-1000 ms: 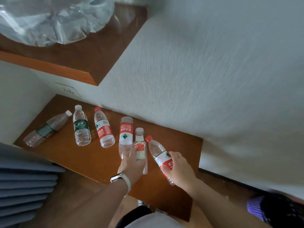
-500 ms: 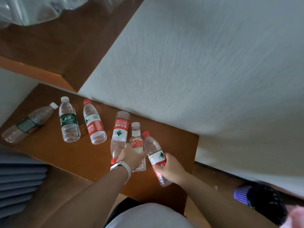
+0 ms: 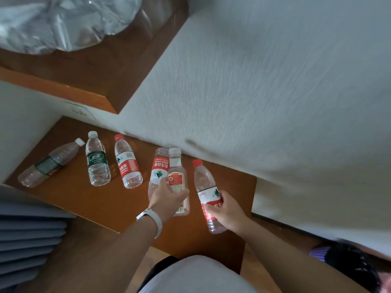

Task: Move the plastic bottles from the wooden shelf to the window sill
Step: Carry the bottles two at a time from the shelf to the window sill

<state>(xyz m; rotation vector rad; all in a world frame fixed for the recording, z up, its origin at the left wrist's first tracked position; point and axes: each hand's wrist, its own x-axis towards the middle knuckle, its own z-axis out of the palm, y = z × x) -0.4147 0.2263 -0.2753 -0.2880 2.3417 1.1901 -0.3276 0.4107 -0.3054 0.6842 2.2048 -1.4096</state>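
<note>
Several plastic bottles lie on the low wooden shelf (image 3: 80,199). My right hand (image 3: 227,212) is shut on a red-capped bottle (image 3: 206,187) with a red and white label, lifted a little off the wood. My left hand (image 3: 169,198) grips a small clear bottle (image 3: 176,176) with a red square label, raised beside a capless red-label bottle (image 3: 159,166). Further left lie a red-capped bottle (image 3: 127,163), a green-label bottle (image 3: 97,159) and a tilted green-label bottle (image 3: 49,163). No window sill is in view.
An upper wooden shelf (image 3: 88,81) holds a large crumpled clear plastic bag (image 3: 63,20). A white textured wall (image 3: 264,92) runs behind the shelf. Grey slatted bedding or blinds (image 3: 27,235) sit at lower left. A purple basket (image 3: 319,253) is at lower right.
Both hands have closed on their bottles and lifted them slightly; the right-hand bottle has swung more upright and apart from the small bottle. The camera view shifted.
</note>
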